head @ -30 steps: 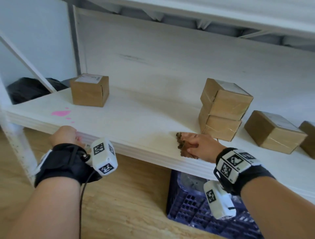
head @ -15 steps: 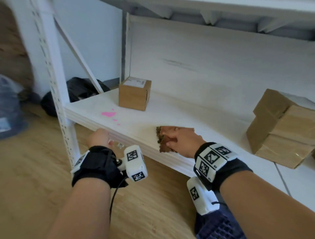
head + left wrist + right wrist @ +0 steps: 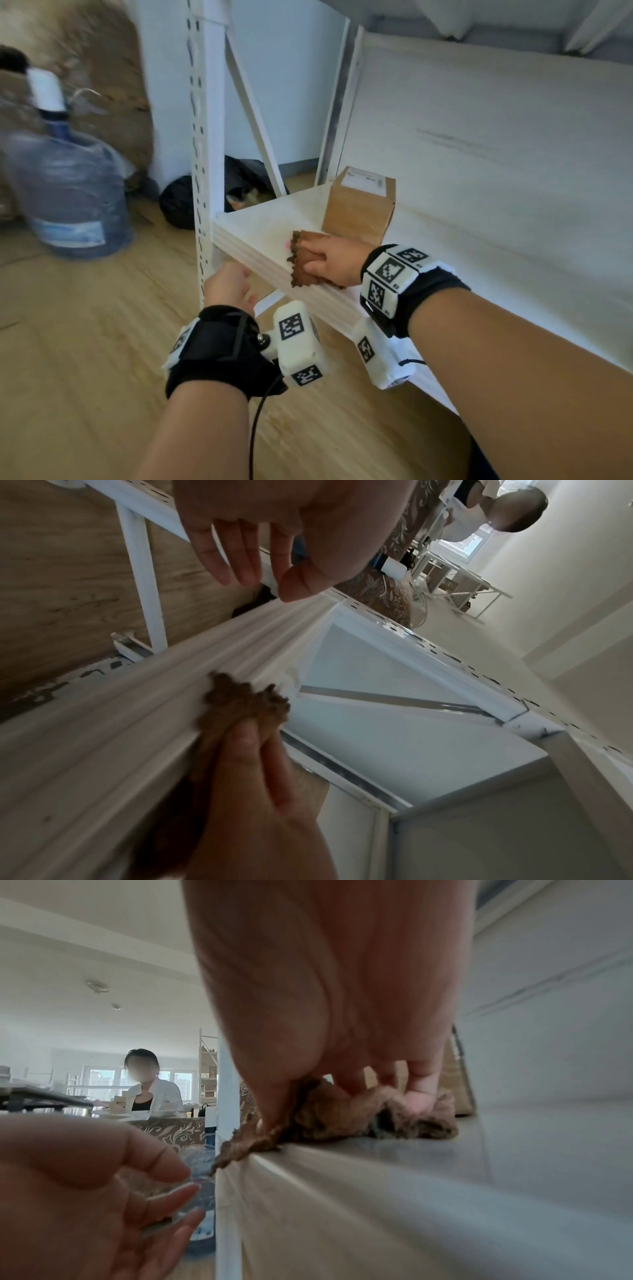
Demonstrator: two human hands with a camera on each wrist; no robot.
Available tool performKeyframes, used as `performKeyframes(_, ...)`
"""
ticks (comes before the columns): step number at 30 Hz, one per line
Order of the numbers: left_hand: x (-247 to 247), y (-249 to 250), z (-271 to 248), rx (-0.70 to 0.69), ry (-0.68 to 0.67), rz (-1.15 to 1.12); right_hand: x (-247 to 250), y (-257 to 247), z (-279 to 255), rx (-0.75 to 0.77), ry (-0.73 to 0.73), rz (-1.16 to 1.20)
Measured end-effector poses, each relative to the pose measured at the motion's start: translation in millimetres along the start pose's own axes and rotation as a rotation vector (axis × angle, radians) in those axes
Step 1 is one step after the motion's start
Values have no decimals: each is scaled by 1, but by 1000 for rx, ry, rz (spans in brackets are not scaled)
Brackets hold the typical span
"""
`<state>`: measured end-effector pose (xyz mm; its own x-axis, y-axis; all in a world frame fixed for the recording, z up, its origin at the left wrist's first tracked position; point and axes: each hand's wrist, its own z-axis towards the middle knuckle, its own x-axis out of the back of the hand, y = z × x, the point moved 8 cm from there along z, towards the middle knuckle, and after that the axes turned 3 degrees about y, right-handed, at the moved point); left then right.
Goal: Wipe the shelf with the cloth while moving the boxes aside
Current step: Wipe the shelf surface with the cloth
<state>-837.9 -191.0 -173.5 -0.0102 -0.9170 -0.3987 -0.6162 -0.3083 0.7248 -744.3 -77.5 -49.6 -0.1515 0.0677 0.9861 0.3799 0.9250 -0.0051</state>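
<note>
A brown cloth [image 3: 303, 265] lies on the front edge of the white shelf [image 3: 260, 253], near its left end. My right hand [image 3: 322, 262] grips the cloth and presses it down; the thumb pinches it at the edge [image 3: 270, 1123]. Part of a pink stain [image 3: 286, 244] shows at the cloth's left side. A cardboard box [image 3: 359, 205] with a white label stands just behind the cloth. My left hand [image 3: 233, 277] hovers just below the shelf edge by the corner post, fingers [image 3: 240, 561] relaxed and holding nothing.
The perforated white post [image 3: 205, 137] and a diagonal brace stand at the shelf's left end. A large water jug [image 3: 68, 192] and a black bag [image 3: 178, 202] sit on the wooden floor at left. A person [image 3: 147, 1088] sits at a table far behind.
My right hand has slid the cloth left along the front edge up to the pink stain. My left hand has come off the shelf edge. The stacked boxes have left the view.
</note>
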Motion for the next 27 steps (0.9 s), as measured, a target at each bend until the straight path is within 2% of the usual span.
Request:
performKeyframes(6,16,9,16,1,45,-32,8,-18,30,56,-3,-26)
performKeyframes(10,15,6,13,-4,32,-2,0,-9,7,115,-43,112)
performKeyframes(15,8,3,2,12,-11,27,-4,20,-34,63,-67,202)
performKeyframes(21,14,7,-8,38,-14,4,0,17,-44,42,-53,15)
performKeyframes(27,24,15,1,26,2,-42,8,-15,1,83,-61,-54)
